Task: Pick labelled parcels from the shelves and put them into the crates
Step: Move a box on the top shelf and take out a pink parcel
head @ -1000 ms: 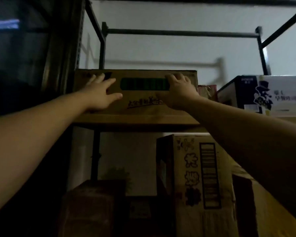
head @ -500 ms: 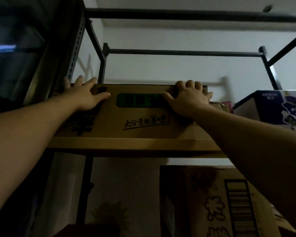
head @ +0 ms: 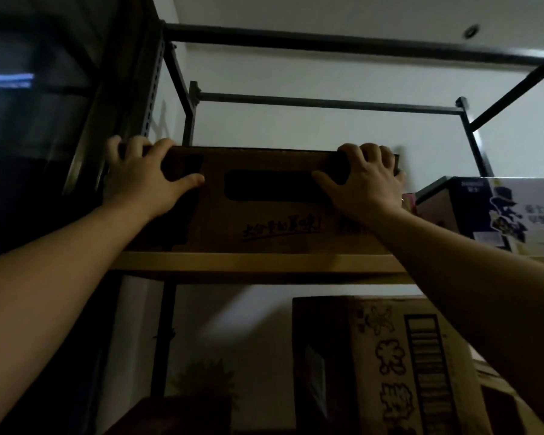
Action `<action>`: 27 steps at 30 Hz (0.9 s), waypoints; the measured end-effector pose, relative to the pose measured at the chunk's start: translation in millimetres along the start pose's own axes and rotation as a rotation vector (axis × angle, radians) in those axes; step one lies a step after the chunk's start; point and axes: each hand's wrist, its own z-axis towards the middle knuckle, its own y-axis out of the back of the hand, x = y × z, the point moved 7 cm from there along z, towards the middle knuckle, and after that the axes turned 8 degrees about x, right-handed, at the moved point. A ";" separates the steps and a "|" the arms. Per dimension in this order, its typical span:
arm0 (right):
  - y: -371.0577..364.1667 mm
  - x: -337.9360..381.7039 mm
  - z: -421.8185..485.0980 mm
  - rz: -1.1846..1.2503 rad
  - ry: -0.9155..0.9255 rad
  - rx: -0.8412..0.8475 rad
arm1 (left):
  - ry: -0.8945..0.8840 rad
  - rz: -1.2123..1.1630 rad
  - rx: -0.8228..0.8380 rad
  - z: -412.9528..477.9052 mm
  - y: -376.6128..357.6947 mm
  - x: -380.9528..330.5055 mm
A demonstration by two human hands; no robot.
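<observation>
Brown cardboard up on the top level: the parcel sits on the pale wooden shelf board at the left end of the dark metal rack, its front face towards us, with a dark oblong panel and a slanted line of script below it. Both arms are up at it now. The left hand has the upper left corner, fingers curled over the top edge with small gaps between them, tips hidden behind the box, thumb splayed wide across the front. The right hand has the upper right corner the same way, fingers hooked close together over the top edge, thumb stretched leftward along the face. The parcel's lower edge meets the board; whether it is tipped at all I cannot tell in this gloom. Just right of it on the same board stands a white and blue printed box, with something small and pinkish wedged between the two. One level down, a tall printed carton stands upright, and a dark box lies low at the left
</observation>
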 end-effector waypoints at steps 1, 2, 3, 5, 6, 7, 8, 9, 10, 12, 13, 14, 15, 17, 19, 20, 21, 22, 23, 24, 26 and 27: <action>5.8 1.2 -4.8 0.005 -0.004 -0.008 | -0.008 -0.013 -0.027 -4.8 7.7 0.4; 11.3 2.9 -10.0 0.008 -0.010 -0.013 | -0.013 -0.029 -0.047 -9.0 15.7 0.4; 16.4 4.5 -15.2 0.011 -0.018 -0.016 | -0.013 -0.048 -0.062 -12.6 23.3 0.3; 24.2 6.6 -23.8 0.021 -0.035 -0.012 | 0.004 -0.080 -0.075 -17.8 35.2 1.6; 27.5 7.1 -27.6 0.030 -0.041 -0.007 | 0.013 -0.093 -0.071 -20.2 39.0 2.5; 31.0 7.6 -31.2 0.043 -0.045 -0.004 | 0.020 -0.111 -0.066 -23.3 41.6 3.6; 35.1 7.6 -33.7 0.063 -0.050 -0.007 | 0.028 -0.140 -0.064 -26.3 43.4 5.1; 40.0 7.5 -36.0 0.089 -0.061 -0.014 | 0.037 -0.174 -0.067 -29.6 45.4 6.3; 45.0 6.6 -38.3 0.118 -0.079 -0.025 | 0.050 -0.209 -0.076 -32.9 48.0 6.9; 51.8 2.3 -43.7 0.174 -0.120 -0.037 | 0.103 -0.265 -0.081 -37.4 56.0 6.0; 52.6 -0.2 -47.3 0.196 -0.134 -0.028 | 0.138 -0.281 -0.068 -39.8 59.9 4.6; 52.6 -2.4 -51.5 0.211 -0.135 -0.011 | 0.166 -0.288 -0.047 -42.6 62.5 3.6; 52.3 -4.1 -55.9 0.217 -0.123 0.010 | 0.190 -0.289 -0.025 -46.0 64.2 2.9; 51.8 -6.0 -64.8 0.205 -0.087 0.055 | 0.245 -0.284 0.029 -53.5 64.3 4.9; 52.6 -11.1 -73.1 0.197 -0.089 0.092 | 0.296 -0.268 0.083 -61.7 62.6 6.7; 52.6 -14.3 -75.9 0.207 -0.099 0.111 | 0.312 -0.263 0.101 -64.9 62.1 6.5; 51.4 -17.8 -79.0 0.220 -0.108 0.133 | 0.322 -0.260 0.116 -69.0 62.0 5.7; 49.6 -20.6 -82.2 0.228 -0.111 0.156 | 0.324 -0.252 0.128 -73.7 61.4 5.1; 47.0 -23.2 -85.5 0.225 -0.108 0.178 | 0.316 -0.234 0.132 -79.9 61.2 3.9; 44.8 -25.0 -89.3 0.217 -0.102 0.197 | 0.301 -0.215 0.133 -86.5 60.9 3.4; 41.4 -27.9 -97.9 0.210 -0.092 0.215 | 0.278 -0.189 0.145 -100.2 60.5 2.1; 40.3 -29.3 -103.3 0.217 -0.094 0.214 | 0.276 -0.183 0.155 -106.6 60.3 1.6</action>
